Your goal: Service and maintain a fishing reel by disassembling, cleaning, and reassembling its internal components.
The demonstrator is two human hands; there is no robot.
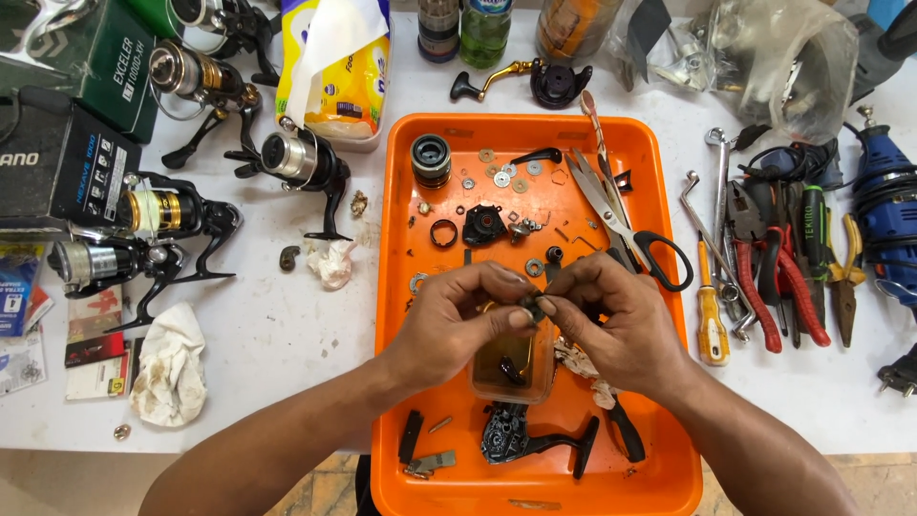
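- Head view: the left hand (457,320) and the right hand (611,320) met over the middle of the shallow orange plastic tray (669,468), each grip pinched on the same small dark metal part (533,308), held between fingertips so both hands could work it.
- Directly beneath sat a small clear plastic tub of brown liquid (513,368), seemingly placed to catch drips.
- Loose washers and small dark pieces lay spread toward the tray's far edge, beside the steel scissors with black handles (621,222), kept apart and in reach.
- A black reel body (530,438) lay at the tray's near edge.
- On the white tabletop (277,334), spinning reels (143,234) stood at the left edge; pliers and screwdrivers (774,268) lined the right.
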